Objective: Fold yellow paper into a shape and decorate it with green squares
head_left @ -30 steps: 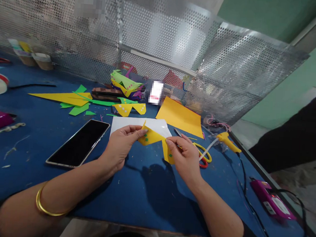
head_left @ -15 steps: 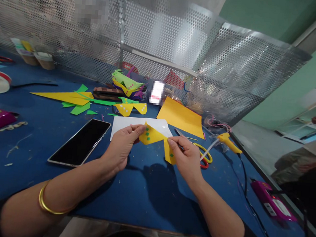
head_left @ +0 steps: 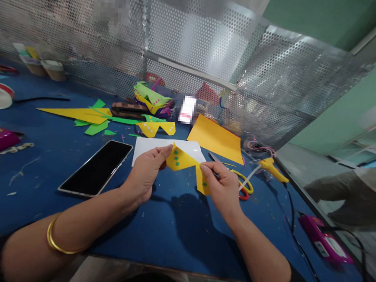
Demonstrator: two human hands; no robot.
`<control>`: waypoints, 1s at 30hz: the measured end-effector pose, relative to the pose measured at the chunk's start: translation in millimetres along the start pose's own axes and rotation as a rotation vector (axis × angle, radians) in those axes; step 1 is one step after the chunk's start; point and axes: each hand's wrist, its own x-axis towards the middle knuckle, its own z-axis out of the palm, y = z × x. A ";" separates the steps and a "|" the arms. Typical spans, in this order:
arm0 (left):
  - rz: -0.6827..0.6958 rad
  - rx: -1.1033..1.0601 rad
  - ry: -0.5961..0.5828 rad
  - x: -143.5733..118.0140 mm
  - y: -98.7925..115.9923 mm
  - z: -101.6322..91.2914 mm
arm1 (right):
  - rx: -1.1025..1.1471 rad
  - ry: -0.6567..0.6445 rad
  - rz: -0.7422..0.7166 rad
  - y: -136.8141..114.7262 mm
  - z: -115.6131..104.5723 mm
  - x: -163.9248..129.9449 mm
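Note:
Between my two hands is a yellow paper mask (head_left: 183, 159) shaped like glasses, with green diamond pieces on both halves. My left hand (head_left: 148, 168) pinches its left end between thumb and fingers. My right hand (head_left: 222, 185) pinches the upper part of its right half, and the fingers cover some of it. The mask is held above the blue table, its right half hanging lower. Just behind it lies a white sheet of paper (head_left: 148, 145). Scissors (head_left: 248, 185) with yellow and red handles lie beside my right hand, partly hidden by it.
A black phone (head_left: 96, 168) lies left of my left arm. Behind are a second yellow mask (head_left: 148, 128), stacked masks (head_left: 152, 97), green paper scraps (head_left: 96, 128) and a yellow sheet (head_left: 217, 139). At right are a yellow glue gun (head_left: 274, 170), its cord and a purple box (head_left: 325, 239).
My hands and the mask stay almost in place. At the far right, a person in the background has shifted. The view has moved very slightly.

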 end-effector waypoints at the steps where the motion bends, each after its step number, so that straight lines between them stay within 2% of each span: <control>1: -0.006 0.017 -0.008 -0.5 0.0 0.1 | 0.003 0.007 0.010 0.2 -0.2 0.1; 5: -0.051 0.064 -0.040 -2.5 0.1 0.2 | 0.000 0.012 0.007 1.5 -0.1 0.1; 10: -0.139 0.009 -0.062 -5.7 1.2 0.9 | -0.010 -0.003 -0.015 1.3 0.0 0.3; 16: -0.177 0.046 -0.108 -8.5 1.2 1.5 | -0.024 0.013 -0.041 1.3 -1.5 1.5; 20: -0.134 0.068 -0.039 -4.8 -0.1 1.1 | 0.019 0.079 -0.044 1.3 -5.2 2.3; 23: -0.116 -0.048 0.057 -0.2 1.3 0.6 | 0.163 0.253 0.034 2.7 -7.9 5.3; 26: -0.082 -0.144 0.122 2.7 3.6 0.1 | 0.399 0.404 0.185 6.5 -6.6 9.5; 28: -0.072 -0.164 0.141 3.6 4.1 -0.3 | 0.542 0.365 0.289 8.3 -3.0 10.8; 30: -0.075 -0.166 0.140 4.1 3.4 -0.7 | 0.663 0.212 0.389 8.1 1.7 10.0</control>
